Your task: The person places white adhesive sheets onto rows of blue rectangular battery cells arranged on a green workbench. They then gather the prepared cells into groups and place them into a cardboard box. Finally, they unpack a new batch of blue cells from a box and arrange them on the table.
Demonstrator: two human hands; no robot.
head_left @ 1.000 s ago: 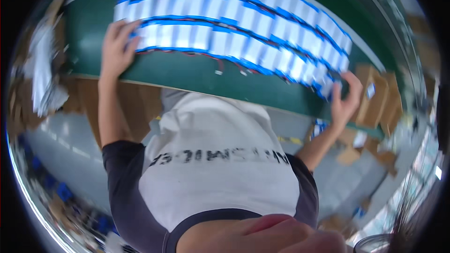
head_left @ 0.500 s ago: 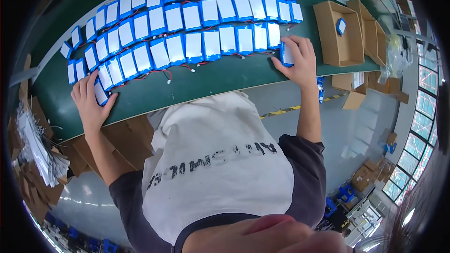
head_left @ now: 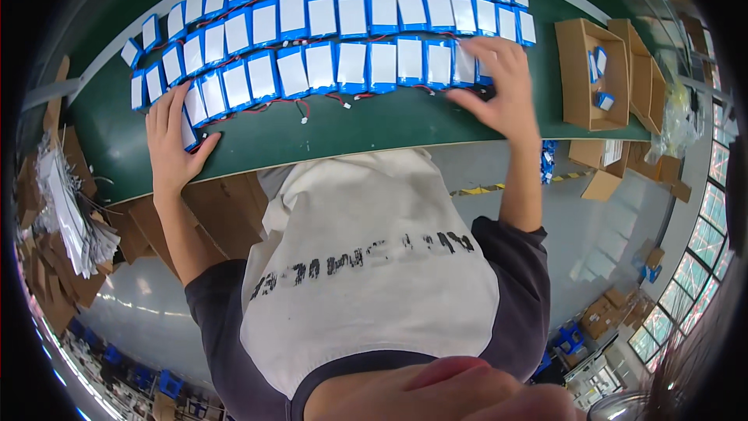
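Note:
Blue battery packs (head_left: 352, 66) with white faces and red wires lie in three curved rows on a green table (head_left: 343, 126). My left hand (head_left: 173, 140) rests at the left end of the near row, fingers stretched, thumb spread away. Beneath its fingers, partly hidden, is an end battery pack (head_left: 189, 134). Over the right end of that row is my right hand (head_left: 502, 86), its fingers extended and its thumb apart. The fingers partly cover the last packs, among them one battery pack (head_left: 483, 72). Whether they touch is hard to tell.
An open cardboard box (head_left: 573, 78) at the right holds a few blue packs (head_left: 605, 100). Another open box (head_left: 645, 82) stands beside it, near clear plastic wrap (head_left: 679, 131). White strips (head_left: 72, 206) and cardboard sit at the left. The table's front edge runs close to my body.
The view has shifted, so the table appears farther right. My right hand has moved from beside the end pack to over the row's end. More packs show in the box.

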